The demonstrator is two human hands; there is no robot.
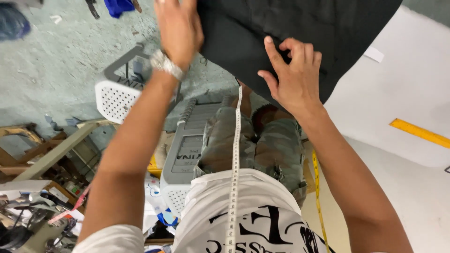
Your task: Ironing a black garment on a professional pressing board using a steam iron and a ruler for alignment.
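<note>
A large piece of black fabric (300, 28) hangs out over the edge of a white table (408, 89). My left hand (179, 28), with a metal watch at its wrist, grips the cloth's left edge. My right hand (293, 70) presses on the cloth's lower edge with bent fingers and pinches it. A white measuring tape (234, 168) hangs from my neck down over my white shirt and camouflage shorts.
A yellow ruler (419, 132) lies on the white table at the right. Grey and white plastic stools (187, 150) stand under me on the concrete floor. Wooden frames and cluttered tools (33, 206) sit at the lower left. Blue cloth (118, 6) lies on the floor.
</note>
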